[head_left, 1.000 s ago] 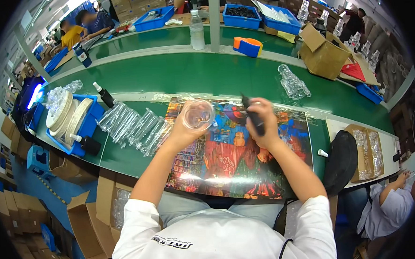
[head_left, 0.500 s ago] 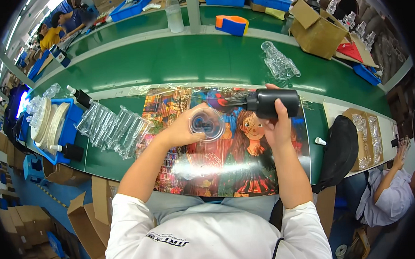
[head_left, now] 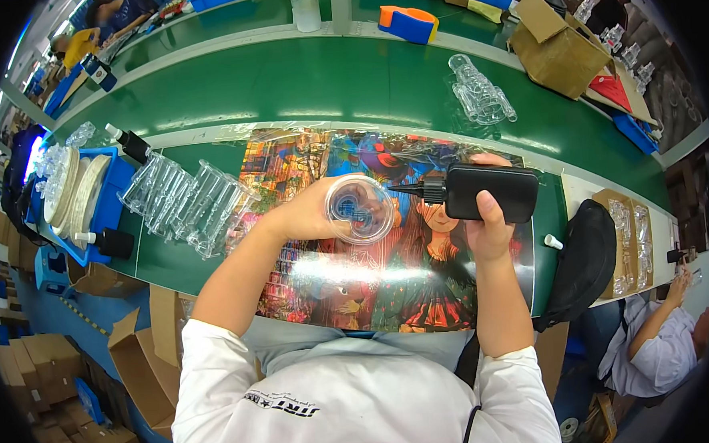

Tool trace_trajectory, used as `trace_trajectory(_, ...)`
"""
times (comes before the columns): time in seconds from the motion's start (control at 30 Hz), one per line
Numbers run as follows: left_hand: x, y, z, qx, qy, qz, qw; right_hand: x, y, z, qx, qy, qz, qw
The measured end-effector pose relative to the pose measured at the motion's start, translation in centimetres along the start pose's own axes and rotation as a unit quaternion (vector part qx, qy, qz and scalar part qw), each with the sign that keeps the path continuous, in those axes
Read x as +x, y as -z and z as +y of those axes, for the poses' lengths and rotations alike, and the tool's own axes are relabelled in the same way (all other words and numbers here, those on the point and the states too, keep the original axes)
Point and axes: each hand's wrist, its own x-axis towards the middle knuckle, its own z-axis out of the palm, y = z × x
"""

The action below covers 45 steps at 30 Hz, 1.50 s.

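In my left hand (head_left: 308,213) is a clear round plastic piece like a cup (head_left: 361,229), with its circular rim facing up and my fingers closed on its side. My right hand (head_left: 490,234) grips a black squeeze bottle (head_left: 493,192) tipped on its side. Its narrow dark nozzle points left, with the tip close to the cup's right rim; whether they touch I cannot tell. Both hands are over a glossy picture mat (head_left: 350,282) printed with a doll-like figure. A small white cap (head_left: 553,241) lies right of the mat.
Clear plastic tube parts (head_left: 185,200) lie left of the mat, beside a blue bin (head_left: 115,198) with cord spools and black bottles. Another clear piece (head_left: 480,90), a tape dispenser (head_left: 408,23) and a cardboard box (head_left: 558,54) stand farther back. A black pouch (head_left: 584,245) lies at right, near another person (head_left: 654,346).
The black bottle has turned and come a little to the right, so its nozzle now shows pointing at the cup. My left hand still holds the cup, almost in place. The view has shifted slightly.
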Motion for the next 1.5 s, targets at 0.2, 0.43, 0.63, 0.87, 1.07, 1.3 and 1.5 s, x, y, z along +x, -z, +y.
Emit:
trace_trajectory(0.2, 0.0, -0.2, 0.2, -0.021, -0.003, 0.0, 1.0, -0.1, 0.1, -0.3, 0.0, -0.023, -0.02, 1.0)
trace_trajectory(0.43, -0.2, -0.2, 0.0, 0.007, 0.006, 0.005, 1.0, -0.1, 0.4, 0.0, -0.01, -0.017, -0.027, 0.999)
trace_trajectory(0.63, -0.2, -0.2, 0.1, -0.014, 0.02, -0.005, 1.0, -0.1, 0.4, 0.0, -0.018, -0.013, -0.035, 0.999)
trace_trajectory(0.87, -0.2, -0.2, 0.2, -0.013, 0.032, 0.001, 0.999, -0.1, 0.3, -0.2, -0.015, -0.014, -0.029, 0.999)
trace_trajectory(1.07, -0.2, 0.1, 0.6, 0.002, 0.044, 0.012, 0.999, -0.1, 0.6, -0.1, -0.013, -0.022, -0.036, 0.999)
trace_trajectory(1.3, -0.1, -0.1, 1.0, 0.044, 0.056, 0.035, 0.997, -0.2, 0.4, -0.2, -0.012, -0.008, -0.027, 1.0)
trace_trajectory(1.5, 0.1, -0.1, 1.2, 0.064, 0.053, 0.046, 0.996, -0.3, 0.3, -0.4, -0.008, -0.01, -0.025, 1.0)
